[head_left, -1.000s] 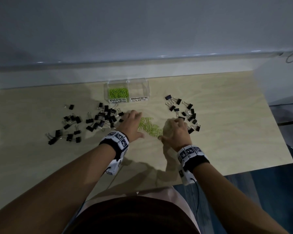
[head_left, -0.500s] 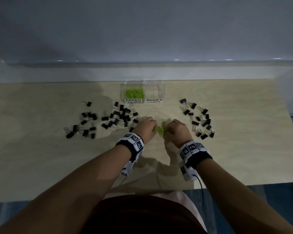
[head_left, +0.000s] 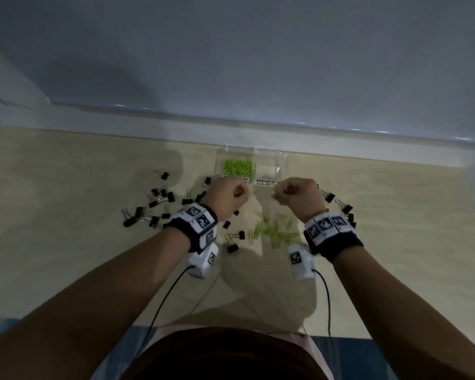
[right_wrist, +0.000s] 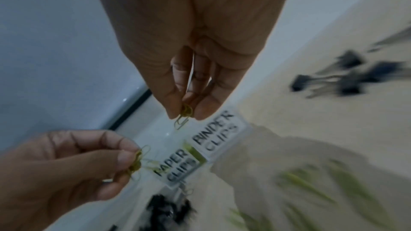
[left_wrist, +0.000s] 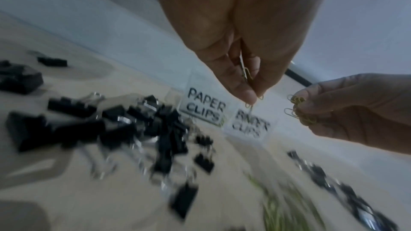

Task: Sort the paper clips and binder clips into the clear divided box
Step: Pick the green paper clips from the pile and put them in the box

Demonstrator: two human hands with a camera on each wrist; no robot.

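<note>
Clear divided box (head_left: 281, 167) lies long axis left-right at the worktop (head_left: 66, 256) rear, green paper clips (head_left: 237, 166) in its left compartment. Left hand (head_left: 226, 197) and right hand (head_left: 299, 197), raised before it, each pinch paper clips in curled fingers (left_wrist: 244, 92). Loose paper clips (head_left: 274, 231) lie between 2 binder clip scatters (head_left: 159, 207). Labels partly hidden.

Dim, bluish light throughout. Head view: small glints along the wall ledge (head_left: 299, 124) at upper centre; soft arm shadows on the table (head_left: 395, 242) at lower centre; edges bowed by the wide lens. Both wrist views: noisy, lower halves motion-blurred, binder clips (left_wrist: 115, 129) smeared; labels legible.
</note>
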